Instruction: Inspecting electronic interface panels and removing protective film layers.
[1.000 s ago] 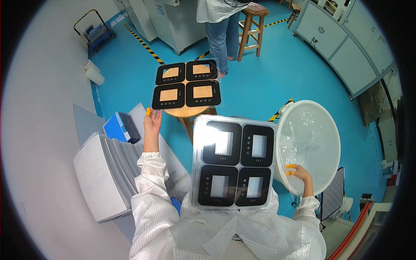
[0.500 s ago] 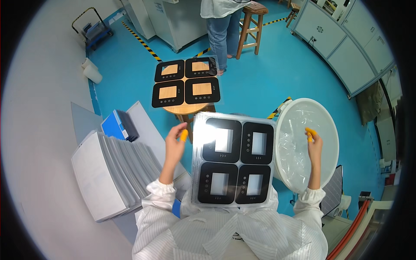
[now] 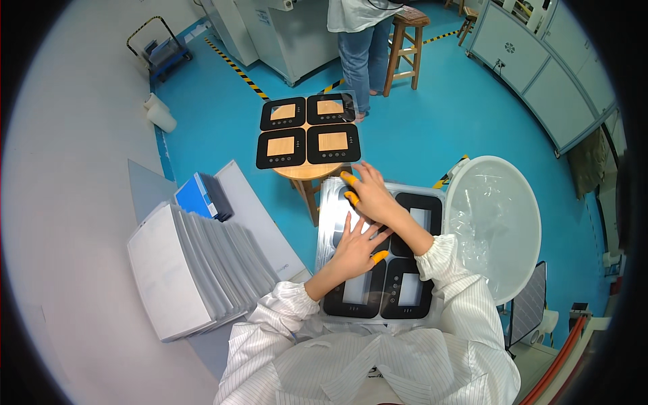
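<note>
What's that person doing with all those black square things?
The person's left hand is spread over a stack of clear, black-framed sheets; the right hand is near its far edge. Another such sheet rests on a wooden stool ahead. A white tub holding clear film stands to the right.

- a blue trolley [image 3: 170, 61] near the pale wall [image 3: 74, 148]
- two white rolls [image 3: 162, 117] on the blue floor [image 3: 439, 121]
- a person [image 3: 358, 57] standing beside a wooden stool [image 3: 412, 18]
- black-and-yellow tape [image 3: 236, 68] before a grey cabinet [image 3: 300, 46]
- pale cabinets [image 3: 523, 64] at upper right

Small round icons [image 3: 282, 159] line black panels [image 3: 281, 133]; no legible words.
</note>
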